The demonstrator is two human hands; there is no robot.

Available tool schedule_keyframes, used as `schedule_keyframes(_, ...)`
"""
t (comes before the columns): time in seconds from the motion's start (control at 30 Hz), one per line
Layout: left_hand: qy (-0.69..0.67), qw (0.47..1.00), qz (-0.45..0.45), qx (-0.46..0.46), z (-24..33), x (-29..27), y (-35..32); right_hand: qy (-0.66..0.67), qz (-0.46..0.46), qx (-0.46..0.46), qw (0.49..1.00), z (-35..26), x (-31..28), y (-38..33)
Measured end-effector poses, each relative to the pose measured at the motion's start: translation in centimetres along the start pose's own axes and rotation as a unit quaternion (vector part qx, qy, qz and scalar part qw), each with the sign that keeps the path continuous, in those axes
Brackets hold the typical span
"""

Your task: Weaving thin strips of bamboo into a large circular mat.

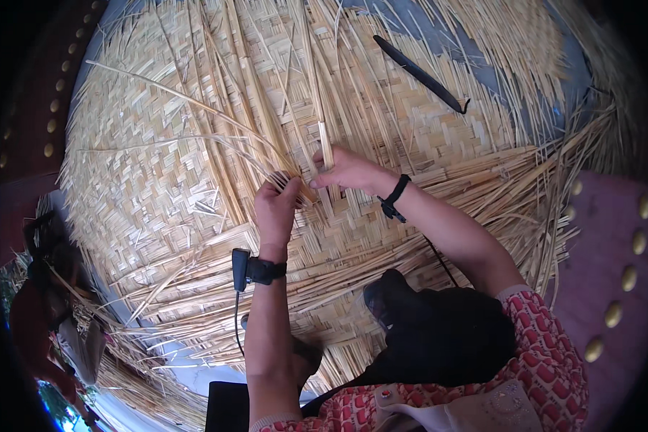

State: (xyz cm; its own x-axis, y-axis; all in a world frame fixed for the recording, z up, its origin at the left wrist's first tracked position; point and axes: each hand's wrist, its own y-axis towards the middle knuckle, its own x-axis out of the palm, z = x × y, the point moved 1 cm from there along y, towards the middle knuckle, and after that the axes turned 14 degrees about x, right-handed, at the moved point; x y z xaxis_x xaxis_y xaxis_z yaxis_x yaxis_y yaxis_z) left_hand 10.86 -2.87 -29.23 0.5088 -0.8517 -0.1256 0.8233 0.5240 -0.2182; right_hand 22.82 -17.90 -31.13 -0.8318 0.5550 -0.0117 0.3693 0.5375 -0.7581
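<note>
A large woven mat [151, 173] of pale flattened reed strips spreads out before me. Near its middle, my left hand [276, 209] is closed with fingertips pinching reed strips [245, 129] that fan out toward the far left. Close beside it, my right hand [349, 171] has its thumb and fingers closed round a reed strip [325, 144] that runs away from me. The fingertips of the two hands almost meet over the weave. Exactly how many strips the left fingers grip is hidden.
A long dark curved tool [421, 75] lies on the far right of the mat. Loose reeds [475, 187] are heaped along the right and near sides. My dark shoe [389, 295] rests on the mat. A person [39, 338] sits at the far left. Gold-studded dark red panels [619, 245] flank both sides.
</note>
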Motion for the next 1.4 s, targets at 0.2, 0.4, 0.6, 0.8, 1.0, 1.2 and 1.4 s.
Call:
schedule_keyframes(0.2, 0.063, 0.997, -0.002, 0.053, 1.5, -0.2, -0.2, 0.085, 0.031, -0.174, 0.981, 2.6, 1.5, -3.5)
schedule_keyframes(0.4, -0.124, 0.947, -0.248, -0.16, 0.9, 1.5, -0.1, -0.427, 0.215, -0.299, 0.826, -2.5, -0.8, -5.7)
schedule_keyframes(0.6, 0.154, 0.954, 0.164, 0.2, -1.9, 2.0, -3.9, -0.123, 0.287, -0.273, 0.91, 7.9, -5.1, -7.9)
schedule_keyframes(0.8, 0.313, 0.882, -0.066, 0.345, 0.2, 9.7, -4.7, 0.077, 0.329, -0.307, 0.889, 1.2, -2.7, -9.8)
schedule_keyframes(1.0, -0.164, 0.983, -0.081, -0.028, 1.0, 6.3, -3.7, -0.178, 0.285, -0.267, 0.903, 0.7, -7.6, -5.2)
schedule_keyframes(1.2, -0.18, 0.982, -0.059, 0.003, 1.5, 3.9, -6.2, -0.453, 0.288, -0.081, 0.84, -1.4, -6.5, -2.1)
schedule_keyframes(1.4, -0.252, 0.968, -0.018, -0.014, 0.1, 3.9, -5.7, -0.033, 0.087, -0.024, 0.995, -0.9, -8.4, -2.4)
